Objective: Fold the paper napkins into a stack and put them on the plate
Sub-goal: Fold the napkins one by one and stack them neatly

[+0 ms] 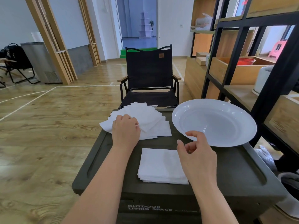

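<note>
At centre frame the left hand (125, 129) lies on the loose pile of unfolded paper napkins (145, 122) at the far edge of the dark storage box (234, 172), fingers curled and pinching a sheet. The right hand (196, 155) hovers, fingers loosely curled around nothing, over the right edge of the folded napkin stack (159, 165) (lower centre). The white plate (215, 122), holding nothing, sits at centre right, behind that hand.
</note>
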A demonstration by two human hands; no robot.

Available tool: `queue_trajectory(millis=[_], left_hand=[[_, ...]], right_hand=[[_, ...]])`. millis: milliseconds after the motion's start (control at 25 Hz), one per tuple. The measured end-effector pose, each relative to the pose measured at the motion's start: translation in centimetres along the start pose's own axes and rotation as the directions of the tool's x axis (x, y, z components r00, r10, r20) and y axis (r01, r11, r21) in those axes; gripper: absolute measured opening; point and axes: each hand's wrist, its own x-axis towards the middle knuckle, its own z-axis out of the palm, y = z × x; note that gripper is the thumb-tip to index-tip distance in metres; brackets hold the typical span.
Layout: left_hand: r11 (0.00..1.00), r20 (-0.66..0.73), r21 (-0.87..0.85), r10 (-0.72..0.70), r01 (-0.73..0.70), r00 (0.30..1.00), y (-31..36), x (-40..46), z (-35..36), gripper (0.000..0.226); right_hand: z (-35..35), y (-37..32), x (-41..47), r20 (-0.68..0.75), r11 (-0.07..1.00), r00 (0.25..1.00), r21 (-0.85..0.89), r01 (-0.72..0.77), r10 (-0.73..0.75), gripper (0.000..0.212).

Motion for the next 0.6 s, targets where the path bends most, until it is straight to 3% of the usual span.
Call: queue_trajectory(millis=[160, 280, 360, 440, 520, 600], left_hand=[[0.976, -0.143, -0.2, 0.059, -0.087, 0.988, 0.8, -2.6, -3.7, 0.013], [0.894, 0.024, -0.42, 0.184, -0.157, 0.983, 1.6, -5.9, -7.6, 0.008], [0.752, 0.194, -0.66, 0.171, -0.001, 0.966, 1.7, -7.3, -9.2, 0.007], [0.543, 0.278, -0.817, 0.073, 0.196, 0.958, 1.7, -8.1, -9.9, 0.008], [0.389, 0.348, -0.854, -0.063, 0.345, 0.935, 1.7, -8.3, -9.5, 0.009], [0.312, 0.41, -0.838, -0.179, 0.447, 0.894, 1.7, -8.2, -8.3, 0.009]], right_hand=[[0.0, 0.2, 0.2, 0.027, 0.999, 1.0, 0.049, 0.0, -0.002, 0.034], [-0.2, -0.2, 0.5, 0.14, 0.98, 0.989, 0.182, -0.081, 0.056, 0.054], [-0.4, -0.4, 0.6, 0.26, 0.962, 0.962, 0.23, -0.148, 0.085, 0.062], [-0.9, -0.7, 0.6, 0.382, 0.948, 0.918, 0.241, -0.208, 0.104, 0.039], [-1.4, -0.9, 0.5, 0.479, 0.906, 0.862, 0.272, -0.324, 0.164, 0.021], [-1.6, -0.7, 0.5, 0.546, 0.842, 0.804, 0.297, -0.45, 0.237, 0.03]])
